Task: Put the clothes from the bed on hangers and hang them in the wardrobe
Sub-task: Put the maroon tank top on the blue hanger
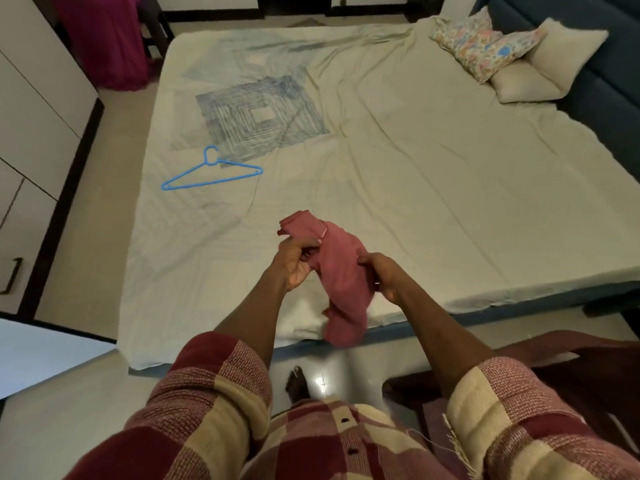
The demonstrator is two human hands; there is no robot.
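Pink garment point(341, 282) bunched above the bed point(398, 174) edge, left hand point(294, 263) and right hand point(381, 275) both pinching it — light, limp, likely droops; grip at shoulders for the blue hanger point(211, 173).

No legible text or labels anywhere.

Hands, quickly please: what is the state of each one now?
Left hand: closed, gripping the crumpled pink cloth garment.
Right hand: closed, gripping the same garment.

head cam | looks steeply down, forward | near hands | bed point(398, 161) beyond
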